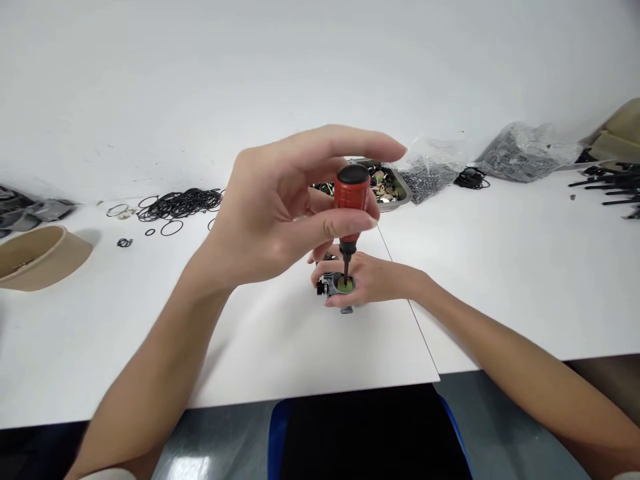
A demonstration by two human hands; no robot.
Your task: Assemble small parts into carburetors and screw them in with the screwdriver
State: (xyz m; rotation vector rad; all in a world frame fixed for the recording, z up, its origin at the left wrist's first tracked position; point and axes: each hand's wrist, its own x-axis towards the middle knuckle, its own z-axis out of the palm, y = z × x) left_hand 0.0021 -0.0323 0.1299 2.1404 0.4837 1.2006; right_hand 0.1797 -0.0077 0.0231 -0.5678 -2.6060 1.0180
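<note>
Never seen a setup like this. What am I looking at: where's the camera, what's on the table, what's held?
No machine here: just a person's two bare hands. The single picture comes from a camera worn on their head, looking forward and down. The left hand holds a red screwdriver, its tip pointing down at a small part. The right hand grips that part on the white table. Around them lie black rings, a beige bin, a metal tray of small pieces, and clear bags.
</note>
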